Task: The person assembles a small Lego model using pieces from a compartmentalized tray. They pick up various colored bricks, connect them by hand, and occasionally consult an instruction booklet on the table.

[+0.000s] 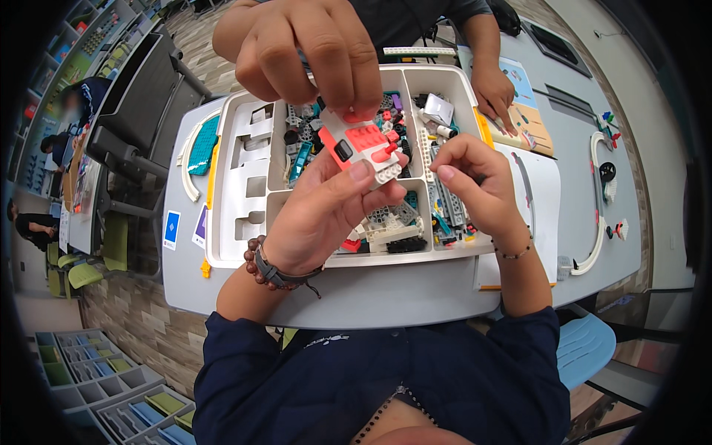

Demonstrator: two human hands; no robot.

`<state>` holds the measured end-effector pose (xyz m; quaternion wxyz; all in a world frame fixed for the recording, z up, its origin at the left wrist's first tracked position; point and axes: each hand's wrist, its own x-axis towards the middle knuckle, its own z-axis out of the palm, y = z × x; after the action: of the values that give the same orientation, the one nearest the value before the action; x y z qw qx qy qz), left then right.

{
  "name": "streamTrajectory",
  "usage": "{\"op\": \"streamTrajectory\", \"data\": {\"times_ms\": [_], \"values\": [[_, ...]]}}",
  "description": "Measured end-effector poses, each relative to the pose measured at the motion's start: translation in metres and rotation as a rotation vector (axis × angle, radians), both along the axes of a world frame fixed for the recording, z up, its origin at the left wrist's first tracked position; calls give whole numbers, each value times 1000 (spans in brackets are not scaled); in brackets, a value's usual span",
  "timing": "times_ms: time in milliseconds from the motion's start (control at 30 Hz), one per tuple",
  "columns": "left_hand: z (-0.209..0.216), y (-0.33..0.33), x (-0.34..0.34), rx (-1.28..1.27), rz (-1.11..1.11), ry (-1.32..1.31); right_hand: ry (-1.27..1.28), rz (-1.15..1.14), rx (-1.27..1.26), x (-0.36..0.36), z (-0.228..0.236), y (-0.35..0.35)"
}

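A block of coral and white building bricks, with a black piece set in it, is tilted above the parts box. My left hand grips it from below, thumb on the near side and fingers behind. From the far side another person's hand reaches over it, fingertips at a small red piece by its top edge. To its right hovers my right hand, loosely curled, thumb and forefinger slightly apart, with nothing visible between them. Loose bricks lie below, partly hidden by my hands.
The white parts box has several compartments. At right, an open booklet lies on the table, and the other person's second hand touches a colourful page. Curved white pieces and a teal plate flank the box.
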<state>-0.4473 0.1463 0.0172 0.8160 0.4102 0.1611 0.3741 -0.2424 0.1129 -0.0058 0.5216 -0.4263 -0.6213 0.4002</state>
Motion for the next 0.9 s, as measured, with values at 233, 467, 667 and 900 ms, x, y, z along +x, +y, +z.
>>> {"op": "streamTrajectory", "data": {"times_ms": [233, 467, 667, 900], "values": [[1, 0, -1, 17, 2, -29, -21, -15, 8, 0, 0, 0], [-1, 2, -5, 70, -9, -93, -42, -8, 23, -2, 1, -1], [-5, 6, -9, 69, -12, -226, -47, -7, 24, -3, 2, -2], [0, 6, -11, -7, 11, -363, -65, -19, 27, -5, 3, -2]]}}
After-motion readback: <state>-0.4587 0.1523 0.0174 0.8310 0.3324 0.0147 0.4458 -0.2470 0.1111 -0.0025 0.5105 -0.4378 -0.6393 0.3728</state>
